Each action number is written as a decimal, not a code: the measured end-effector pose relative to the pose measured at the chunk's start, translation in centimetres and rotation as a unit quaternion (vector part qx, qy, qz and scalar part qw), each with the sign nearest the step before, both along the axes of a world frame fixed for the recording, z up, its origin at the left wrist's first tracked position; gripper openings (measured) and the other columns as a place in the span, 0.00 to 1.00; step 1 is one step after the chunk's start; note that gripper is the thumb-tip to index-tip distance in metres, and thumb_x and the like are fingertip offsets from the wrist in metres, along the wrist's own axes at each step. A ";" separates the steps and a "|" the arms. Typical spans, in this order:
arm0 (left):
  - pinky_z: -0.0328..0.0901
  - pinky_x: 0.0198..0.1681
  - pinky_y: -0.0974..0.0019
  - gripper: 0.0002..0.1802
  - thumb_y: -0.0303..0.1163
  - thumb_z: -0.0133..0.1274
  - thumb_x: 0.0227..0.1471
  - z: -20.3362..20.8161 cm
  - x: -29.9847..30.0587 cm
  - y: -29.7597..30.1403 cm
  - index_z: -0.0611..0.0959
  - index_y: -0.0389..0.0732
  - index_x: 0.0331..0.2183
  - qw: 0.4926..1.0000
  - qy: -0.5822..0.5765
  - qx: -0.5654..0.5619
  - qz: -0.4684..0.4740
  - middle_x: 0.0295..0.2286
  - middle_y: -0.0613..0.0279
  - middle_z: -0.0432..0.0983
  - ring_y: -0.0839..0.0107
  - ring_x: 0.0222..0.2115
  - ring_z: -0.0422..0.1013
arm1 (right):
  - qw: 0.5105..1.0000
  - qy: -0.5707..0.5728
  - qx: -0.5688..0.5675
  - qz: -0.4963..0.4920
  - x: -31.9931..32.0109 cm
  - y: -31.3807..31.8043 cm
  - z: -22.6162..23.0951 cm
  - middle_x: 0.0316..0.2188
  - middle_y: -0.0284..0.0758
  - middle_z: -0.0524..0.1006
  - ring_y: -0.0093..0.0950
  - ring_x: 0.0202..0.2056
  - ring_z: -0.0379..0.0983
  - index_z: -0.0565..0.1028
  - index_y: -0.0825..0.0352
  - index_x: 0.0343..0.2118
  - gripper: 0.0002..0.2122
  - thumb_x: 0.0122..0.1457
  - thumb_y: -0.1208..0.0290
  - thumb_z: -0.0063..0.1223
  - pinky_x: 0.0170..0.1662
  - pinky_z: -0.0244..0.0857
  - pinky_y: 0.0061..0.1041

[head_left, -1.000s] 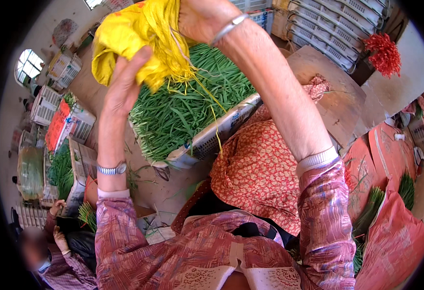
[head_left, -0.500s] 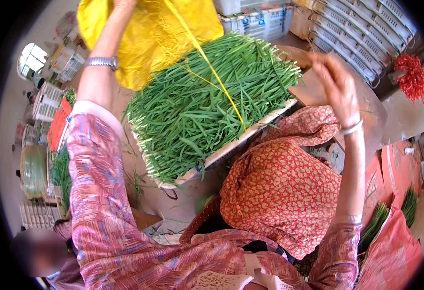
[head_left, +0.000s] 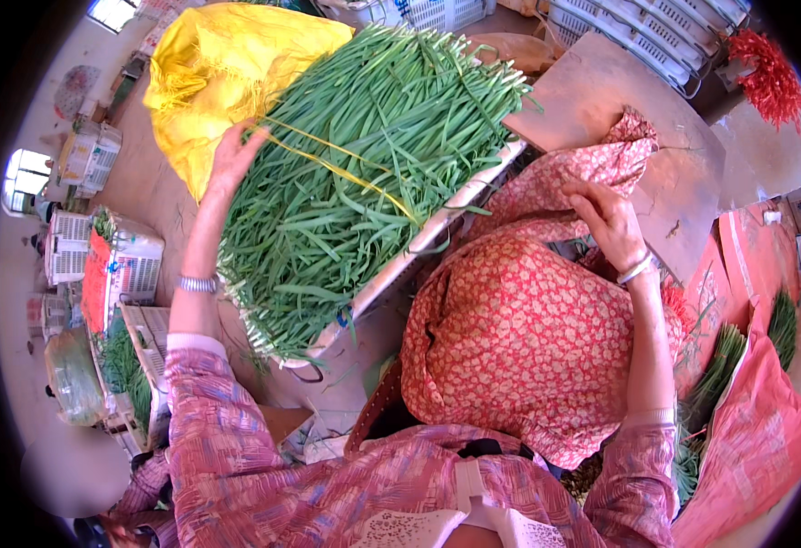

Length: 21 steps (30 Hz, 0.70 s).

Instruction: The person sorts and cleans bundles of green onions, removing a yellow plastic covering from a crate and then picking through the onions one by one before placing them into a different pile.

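Note:
Green garlic chives (head_left: pixel 355 164), laid in a thick flat layer, fill a shallow crate whose pale rim (head_left: pixel 437 219) shows along the near right side. Two strands of yellow strap (head_left: pixel 345 172) run across the leaves. At the upper left of the heap, my left hand (head_left: pixel 234 153) pinches the strap's left end, beside a crumpled yellow woven sack (head_left: pixel 236 55). My right hand (head_left: pixel 609 224) hovers over the red floral cloth (head_left: pixel 528 333) on my lap, right of the crate. Its fingers are curled closed; anything inside them is hidden.
A brown board (head_left: pixel 629 119) lies beyond my right hand, with stacked white crates (head_left: pixel 620 36) behind. A red bunch of ties (head_left: pixel 769 78) hangs at the far right. Red sheeting (head_left: pixel 757 438) with chive bundles (head_left: pixel 716 374) lies lower right. A person (head_left: pixel 144 484) is at lower left.
My left hand has come down and toward me from the yellow sack to the heap's edge, and the strap now lies lower across the chives. My right hand has dropped toward the cloth.

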<state>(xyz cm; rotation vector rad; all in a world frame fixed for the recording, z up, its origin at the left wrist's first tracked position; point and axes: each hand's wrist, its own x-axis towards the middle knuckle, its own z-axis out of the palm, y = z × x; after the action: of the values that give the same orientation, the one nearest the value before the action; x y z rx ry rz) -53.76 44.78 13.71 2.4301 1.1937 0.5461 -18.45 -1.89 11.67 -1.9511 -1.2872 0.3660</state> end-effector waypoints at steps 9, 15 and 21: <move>0.45 0.63 0.46 0.45 0.46 0.63 0.40 -0.3 1.9 -27.4 0.65 0.50 0.60 0.943 0.163 0.092 -0.274 0.57 0.39 0.54 0.43 0.61 0.48 | 0.925 -0.260 -0.267 0.070 -0.2 -1.1 -5.8 0.51 0.37 0.72 0.40 0.52 0.67 0.77 0.54 0.45 0.14 0.58 0.61 0.48 0.54 0.63 0.38; 0.44 0.63 0.44 0.41 0.39 0.62 0.40 -7.3 -1.3 -26.2 0.68 0.51 0.58 0.928 0.161 0.227 -0.248 0.54 0.39 0.57 0.46 0.60 0.49 | 0.900 -0.121 -0.397 0.131 -0.1 -2.1 -7.2 0.45 0.42 0.77 0.38 0.48 0.74 0.78 0.64 0.45 0.17 0.60 0.61 0.43 0.51 0.67 0.37; 0.48 0.60 0.43 0.38 0.43 0.63 0.41 -11.2 0.0 -24.4 0.72 0.50 0.55 0.926 0.131 0.246 -0.253 0.51 0.40 0.62 0.46 0.58 0.55 | 0.913 -0.158 -0.364 0.097 -2.8 -1.6 -8.4 0.37 0.36 0.81 0.35 0.42 0.78 0.81 0.62 0.36 0.11 0.58 0.67 0.47 0.41 0.72 0.34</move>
<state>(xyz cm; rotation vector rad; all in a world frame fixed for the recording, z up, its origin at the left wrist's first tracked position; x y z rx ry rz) -53.74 20.38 2.50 3.1685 0.4903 0.3999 -21.23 -3.54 3.26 -2.5826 -1.7303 0.7360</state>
